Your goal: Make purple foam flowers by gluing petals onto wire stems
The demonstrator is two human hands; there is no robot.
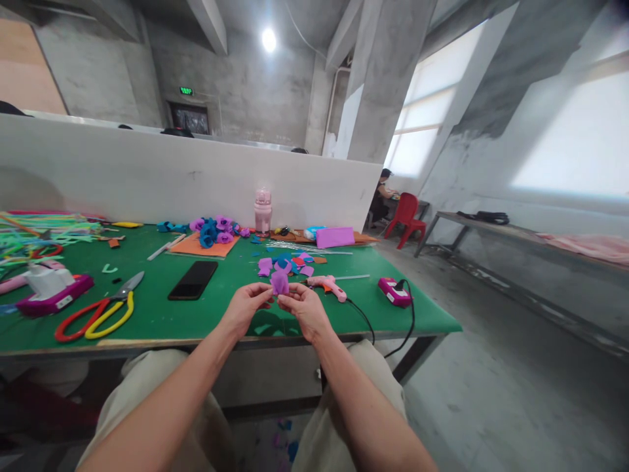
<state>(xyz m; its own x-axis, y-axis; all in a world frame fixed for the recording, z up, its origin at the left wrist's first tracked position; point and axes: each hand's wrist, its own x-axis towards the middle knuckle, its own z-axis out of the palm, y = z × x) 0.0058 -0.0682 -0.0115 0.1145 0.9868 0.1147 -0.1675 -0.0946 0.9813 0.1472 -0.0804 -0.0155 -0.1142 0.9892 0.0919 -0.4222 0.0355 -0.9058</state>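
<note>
A small purple paper piece (280,283) is held upright between both hands, just above the near edge of the green table (157,318). It is pinched from nine o'clock by the thumb and fingers of the left hand (248,306) and from three o'clock by those of the right hand (306,308); by this light, two-sided grip the thin material is probably steadied without being crushed. Whether a stem is hidden inside cannot be told. Loose cut pieces (265,266) are scattered just beyond, around twelve o'clock, seemingly so that little reaching is needed. At three o'clock a pink glue gun (331,286) is laid with its grip turned outward, apparently for easy taking by the right hand. The shears (118,305) and phone (193,280) are set toward nine o'clock, presumably out of the way. At ten o'clock, purple and blue flowers (209,231) are gathered on an orange sheet (183,246), perhaps for protection.
</note>
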